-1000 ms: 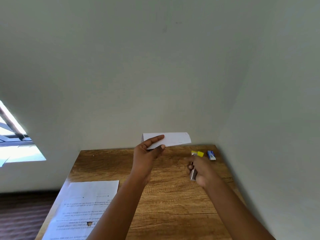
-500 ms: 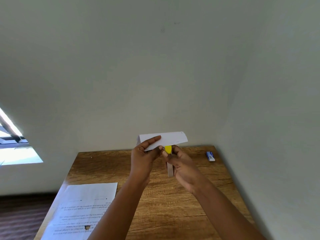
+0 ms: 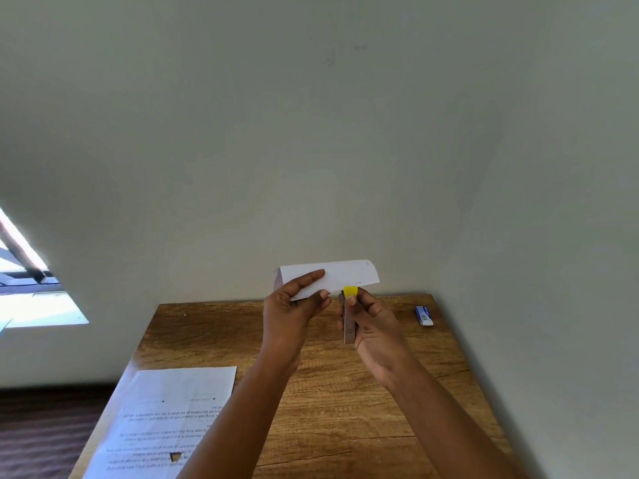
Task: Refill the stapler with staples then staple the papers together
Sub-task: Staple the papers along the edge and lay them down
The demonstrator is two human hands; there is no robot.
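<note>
Hands meet above the far middle of the wooden table (image 3: 345, 392), where a second ago they were apart. The left hand (image 3: 294, 305) pinches the folded papers (image 3: 340, 274) between thumb and fingers, holding them up in front of the wall much as before. The right hand (image 3: 371, 326) grips the stapler (image 3: 349, 319), a slim metal body with a yellow tip, which it had held lower down and off to the right a second ago; since then it has swung left, so the yellow tip now sits at the lower edge of the papers, just right of the left thumb. Whether the edge is between the stapler's arms cannot be told. The small blue and white staple box (image 3: 424, 315) lies in the far right corner of the table, unmoved, and a printed sheet (image 3: 173, 420) lies flat at the near left edge
</note>
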